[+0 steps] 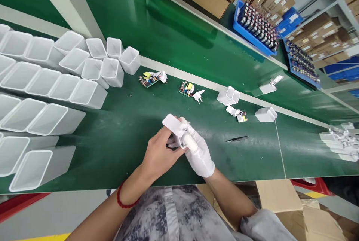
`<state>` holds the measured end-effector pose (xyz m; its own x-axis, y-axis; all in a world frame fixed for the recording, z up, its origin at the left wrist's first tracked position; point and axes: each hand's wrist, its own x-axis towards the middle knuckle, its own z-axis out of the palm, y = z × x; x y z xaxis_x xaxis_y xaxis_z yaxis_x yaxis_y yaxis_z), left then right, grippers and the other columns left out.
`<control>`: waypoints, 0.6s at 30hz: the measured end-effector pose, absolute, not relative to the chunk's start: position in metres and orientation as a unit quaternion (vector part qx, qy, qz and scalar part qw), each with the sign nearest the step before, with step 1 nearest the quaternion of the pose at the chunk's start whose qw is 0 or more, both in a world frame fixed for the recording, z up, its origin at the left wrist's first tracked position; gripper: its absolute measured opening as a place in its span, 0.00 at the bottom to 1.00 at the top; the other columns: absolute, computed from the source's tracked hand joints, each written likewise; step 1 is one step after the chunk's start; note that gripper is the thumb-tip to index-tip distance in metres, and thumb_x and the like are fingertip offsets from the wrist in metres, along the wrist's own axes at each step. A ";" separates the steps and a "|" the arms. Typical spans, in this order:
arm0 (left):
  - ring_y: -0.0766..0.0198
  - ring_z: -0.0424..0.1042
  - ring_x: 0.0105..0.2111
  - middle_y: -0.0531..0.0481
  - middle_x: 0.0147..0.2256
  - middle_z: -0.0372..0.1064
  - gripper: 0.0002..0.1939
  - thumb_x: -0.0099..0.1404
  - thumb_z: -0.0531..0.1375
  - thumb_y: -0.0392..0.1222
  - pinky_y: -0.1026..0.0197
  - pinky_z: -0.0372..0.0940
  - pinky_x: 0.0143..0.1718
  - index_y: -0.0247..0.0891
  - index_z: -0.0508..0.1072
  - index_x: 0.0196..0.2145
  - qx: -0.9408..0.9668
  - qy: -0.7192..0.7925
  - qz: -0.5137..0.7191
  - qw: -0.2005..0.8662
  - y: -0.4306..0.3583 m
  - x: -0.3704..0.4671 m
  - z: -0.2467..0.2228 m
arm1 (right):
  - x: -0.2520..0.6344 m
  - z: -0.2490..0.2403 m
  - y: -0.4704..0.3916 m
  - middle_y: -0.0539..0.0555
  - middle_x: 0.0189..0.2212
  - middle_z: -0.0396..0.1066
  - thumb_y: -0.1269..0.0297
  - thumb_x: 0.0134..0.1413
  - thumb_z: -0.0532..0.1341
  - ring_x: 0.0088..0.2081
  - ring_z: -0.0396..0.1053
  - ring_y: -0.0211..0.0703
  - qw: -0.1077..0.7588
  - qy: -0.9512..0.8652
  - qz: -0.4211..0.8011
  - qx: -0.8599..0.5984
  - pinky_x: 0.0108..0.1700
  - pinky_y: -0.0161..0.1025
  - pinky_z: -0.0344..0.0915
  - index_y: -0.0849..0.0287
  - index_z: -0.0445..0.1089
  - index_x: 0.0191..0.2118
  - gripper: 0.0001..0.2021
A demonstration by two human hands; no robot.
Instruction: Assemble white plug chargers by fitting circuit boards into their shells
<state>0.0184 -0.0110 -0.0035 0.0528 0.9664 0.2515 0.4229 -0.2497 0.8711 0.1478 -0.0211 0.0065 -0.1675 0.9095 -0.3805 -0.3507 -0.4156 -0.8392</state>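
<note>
In the head view, my bare left hand [158, 155] curls around a white plastic adapter housing [182, 143], whose open end faces up. My right hand [201, 156], in a white glove, closes on the same housing from the other side, its thumb over the opening. A white end cap [172, 124] stands tilted above the opening, beside my left fingers. What sits inside the housing is mostly hidden by my fingers. Beyond my hands lie a circuit board [186, 88] and a white plug cap [199, 95]. Black tweezers [237, 139] rest to the right.
Rows of open white housings [57, 85] stand at the left. Another board with a plug [151, 79] lies at the back; white housings [228, 95] and a small board [241, 116] are at the right. A blue tray [255, 27] of components sits on the shelf above.
</note>
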 end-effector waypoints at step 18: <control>0.50 0.73 0.53 0.39 0.53 0.73 0.26 0.60 0.61 0.31 0.53 0.71 0.55 0.37 0.66 0.57 0.729 0.477 0.446 0.204 -0.011 0.026 -0.006 | 0.147 -0.005 -0.015 0.55 0.58 0.69 0.48 0.49 0.69 0.58 0.67 0.55 0.500 -0.286 0.647 -0.499 0.60 0.49 0.65 0.54 0.71 0.56 0.29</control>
